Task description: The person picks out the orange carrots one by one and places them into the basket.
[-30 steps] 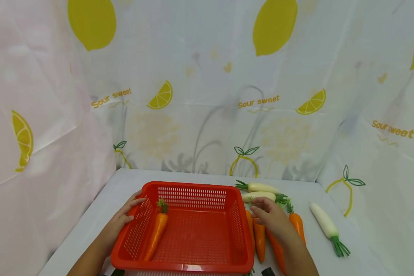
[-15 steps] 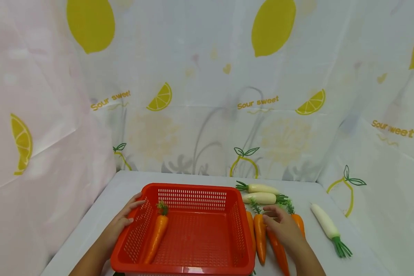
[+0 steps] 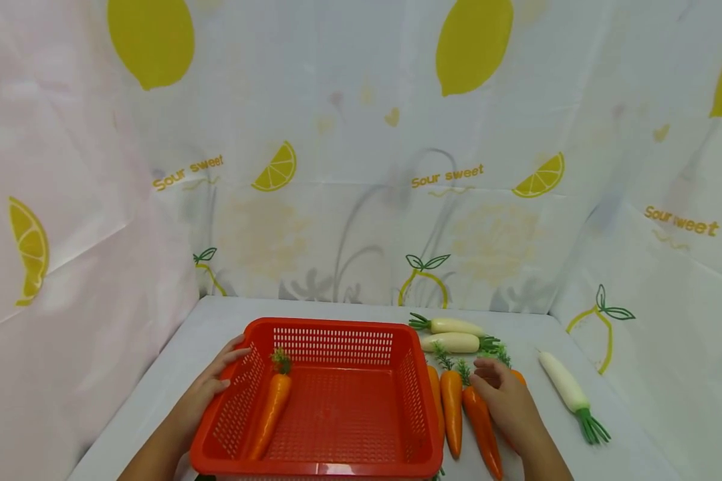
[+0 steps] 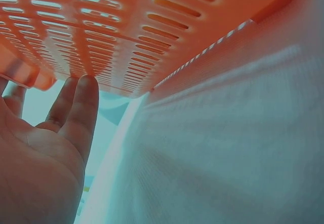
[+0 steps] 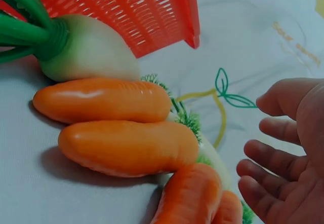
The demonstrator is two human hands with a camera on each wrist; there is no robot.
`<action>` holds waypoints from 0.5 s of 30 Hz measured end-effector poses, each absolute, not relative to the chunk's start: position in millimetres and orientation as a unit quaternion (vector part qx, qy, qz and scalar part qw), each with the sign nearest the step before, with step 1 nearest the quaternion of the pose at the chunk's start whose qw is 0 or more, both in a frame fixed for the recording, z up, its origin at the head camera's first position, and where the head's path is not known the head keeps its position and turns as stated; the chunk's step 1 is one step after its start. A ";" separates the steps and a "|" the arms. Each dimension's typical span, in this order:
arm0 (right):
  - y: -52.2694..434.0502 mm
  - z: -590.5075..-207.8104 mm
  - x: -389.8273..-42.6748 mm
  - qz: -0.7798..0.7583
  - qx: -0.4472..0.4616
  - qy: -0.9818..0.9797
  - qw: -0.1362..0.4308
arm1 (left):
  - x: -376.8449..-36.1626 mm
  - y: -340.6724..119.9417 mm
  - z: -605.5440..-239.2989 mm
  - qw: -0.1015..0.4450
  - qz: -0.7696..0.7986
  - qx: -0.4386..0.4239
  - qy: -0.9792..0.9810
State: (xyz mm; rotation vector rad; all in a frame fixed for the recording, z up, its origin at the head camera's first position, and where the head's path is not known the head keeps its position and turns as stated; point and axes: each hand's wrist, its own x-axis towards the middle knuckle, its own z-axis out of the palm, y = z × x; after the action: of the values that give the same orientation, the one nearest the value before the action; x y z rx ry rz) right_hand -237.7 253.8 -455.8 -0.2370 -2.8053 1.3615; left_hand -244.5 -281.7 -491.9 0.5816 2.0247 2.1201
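Note:
A red slotted basket (image 3: 337, 331) stands on the white table. One carrot (image 3: 271, 414) lies inside it along the left wall. My left hand (image 3: 213, 387) rests against the outside of that wall, its fingers (image 4: 76, 102) straight on the basket (image 4: 126, 36). Right of the basket lie several carrots (image 3: 451, 411) side by side. My right hand (image 3: 505, 401) is over the rightmost ones, beside a carrot (image 3: 481, 427). In the right wrist view the right hand (image 5: 283, 148) is loosely curled and holds nothing, just right of the carrots (image 5: 126, 148).
Two white radishes (image 3: 451, 334) lie behind the carrots, and a third radish (image 3: 568, 394) lies apart at the right. A radish (image 5: 86, 51) touches the basket corner (image 5: 131, 11). Lemon-print sheets wall in the table on three sides.
My right hand has slid right and nearer, off the carrots next to the basket, uncovering two of them. The left hand and the basket have stayed put.

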 end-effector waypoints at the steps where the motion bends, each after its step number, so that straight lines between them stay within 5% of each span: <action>1: 254.8 -455.7 -238.2 0.428 -0.075 -0.901 0.012 | -244.2 -281.7 -491.4 0.074 0.706 0.194 0.677; 15: 280.7 -463.8 -240.7 0.364 -0.092 -0.927 0.006 | -245.3 -282.4 -493.8 0.066 0.704 0.203 0.677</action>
State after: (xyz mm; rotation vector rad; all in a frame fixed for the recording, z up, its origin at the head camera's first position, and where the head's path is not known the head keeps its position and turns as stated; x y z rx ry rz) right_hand -240.7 280.7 -463.8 -0.2888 -2.9009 1.1384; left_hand -245.3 -282.4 -493.8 0.6138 2.0427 2.1240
